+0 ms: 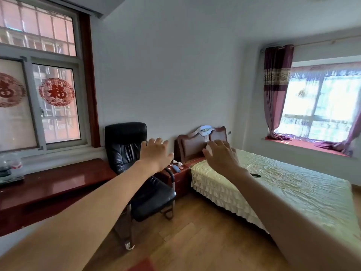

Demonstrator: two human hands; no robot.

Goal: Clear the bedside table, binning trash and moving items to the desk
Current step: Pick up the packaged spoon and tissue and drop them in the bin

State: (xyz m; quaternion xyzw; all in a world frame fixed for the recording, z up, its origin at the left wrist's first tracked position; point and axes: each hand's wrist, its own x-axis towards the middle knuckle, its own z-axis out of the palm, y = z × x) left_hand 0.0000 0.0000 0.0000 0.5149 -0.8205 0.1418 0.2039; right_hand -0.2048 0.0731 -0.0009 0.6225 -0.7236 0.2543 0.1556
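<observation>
bedside table [180,173] — blue item [176,168], white scraps [180,163]

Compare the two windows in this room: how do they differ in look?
The left window carries round red paper decorations on its glass; the right window has none visible. The right window has a dark red curtain beside it and a sheer lace veil across the panes; the left window shows neither. The right window glows much brighter. Both have pale frames.
</observation>
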